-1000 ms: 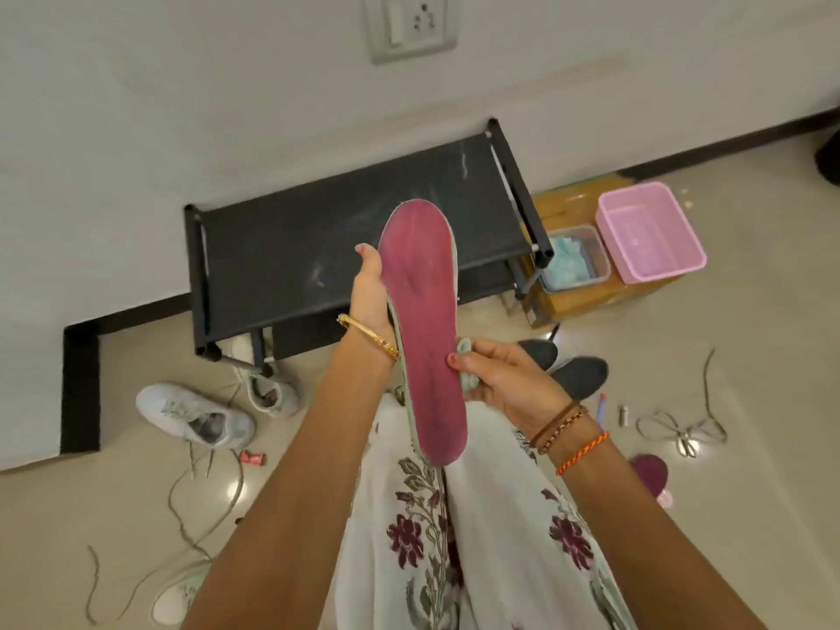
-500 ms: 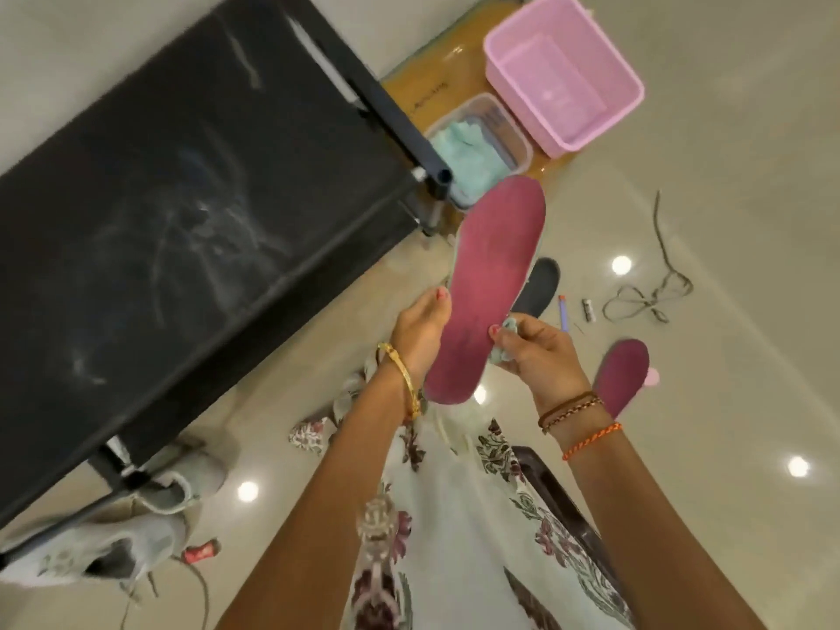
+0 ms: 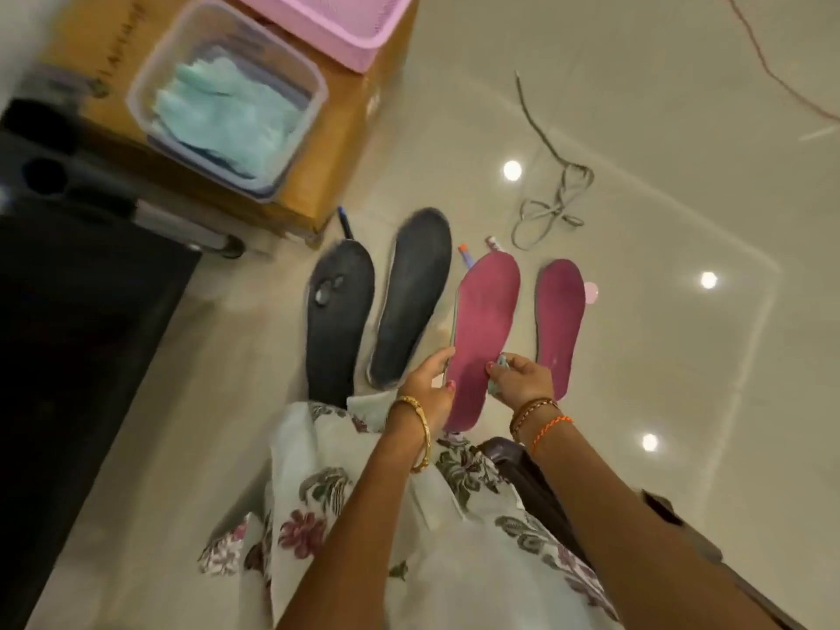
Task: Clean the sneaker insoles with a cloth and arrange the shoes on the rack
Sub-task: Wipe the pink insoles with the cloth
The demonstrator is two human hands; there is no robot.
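I hold a magenta insole [image 3: 482,338] low over the floor between both hands. My left hand [image 3: 427,384] grips its left edge near the heel. My right hand [image 3: 518,379] pinches its right edge together with a small pale green cloth [image 3: 500,363]. A second magenta insole [image 3: 560,325] lies on the floor just to the right. Two dark grey insoles [image 3: 338,316] [image 3: 411,293] lie side by side to the left. The black shoe rack [image 3: 68,311] fills the left edge; no shoes are in view.
A clear tub with teal cloths [image 3: 227,102] and a pink basin [image 3: 336,25] sit on a cardboard box [image 3: 345,129] at the top left. Loose grey laces [image 3: 554,193] lie on the tiled floor. A dark stool edge [image 3: 536,484] shows under my right arm.
The magenta insole has come down from in front of the rack to just above the floor beside the other insoles. My view has swung down and right, and the sneakers have left the frame.
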